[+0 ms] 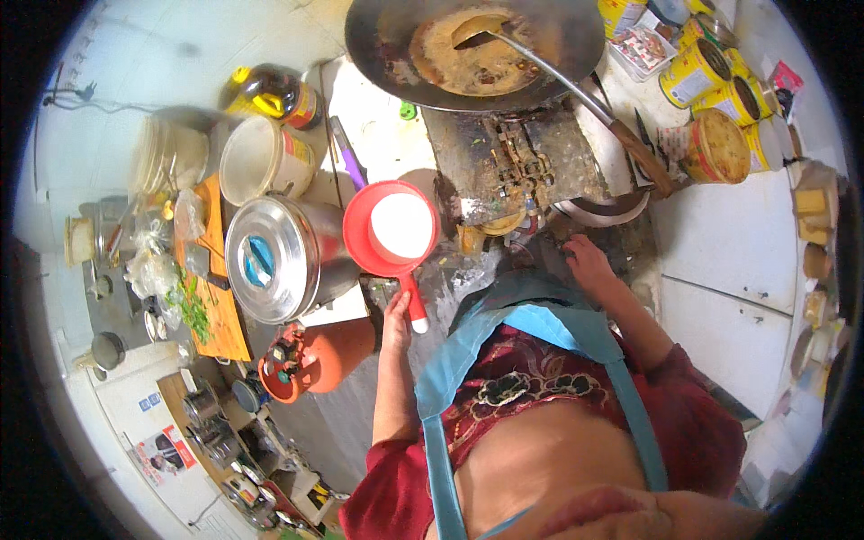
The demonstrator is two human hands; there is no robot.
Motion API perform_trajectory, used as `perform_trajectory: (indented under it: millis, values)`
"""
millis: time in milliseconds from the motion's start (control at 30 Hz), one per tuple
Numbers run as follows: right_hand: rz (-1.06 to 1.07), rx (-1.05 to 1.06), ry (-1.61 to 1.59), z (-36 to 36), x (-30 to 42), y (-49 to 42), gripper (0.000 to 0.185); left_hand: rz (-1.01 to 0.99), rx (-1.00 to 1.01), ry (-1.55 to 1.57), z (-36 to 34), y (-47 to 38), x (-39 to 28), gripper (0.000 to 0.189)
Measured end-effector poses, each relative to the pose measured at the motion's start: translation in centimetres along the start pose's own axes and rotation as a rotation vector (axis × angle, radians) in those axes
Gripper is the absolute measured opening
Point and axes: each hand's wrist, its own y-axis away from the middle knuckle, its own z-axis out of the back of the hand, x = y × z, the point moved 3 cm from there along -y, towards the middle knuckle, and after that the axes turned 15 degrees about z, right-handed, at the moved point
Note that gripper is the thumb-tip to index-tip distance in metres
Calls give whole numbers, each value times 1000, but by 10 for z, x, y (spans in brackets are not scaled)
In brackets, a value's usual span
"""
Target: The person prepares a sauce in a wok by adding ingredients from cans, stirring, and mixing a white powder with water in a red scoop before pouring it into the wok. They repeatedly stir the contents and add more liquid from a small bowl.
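Observation:
My left hand [398,318] is closed around the handle of a red plastic dipper [352,233], held level beside a lidded steel pot. A bright white patch fills the dipper's bowl; whether it is liquid or glare, I cannot tell. My right hand [591,264] hangs beside the apron with its fingers loosely apart and nothing in them, below the stove's front. At the top sits a large wok [378,61] with brownish, foamy liquid [439,64] in it. A long-handled metal wok ladle [560,75] rests in the wok, its wooden end over the rim towards the right.
To the left stand the steel pot [244,223], a white plastic bucket [250,162] and a dark bottle [270,94]. Greens [194,304] lie on a wooden board [229,331]. An orange gas cylinder [337,358] stands on the floor. Yellow tins [692,74] crowd the right counter.

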Motion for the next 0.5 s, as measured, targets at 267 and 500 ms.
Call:
perform_trajectory:
  millis: [267,500]
  values:
    - [-386,-357,-934,67,-76,-22,26,48,352,410,-18,-4,-3,48]
    - [-161,-522,-942,214,-59,-57,37,-76,241,289,-44,28,-37,44]
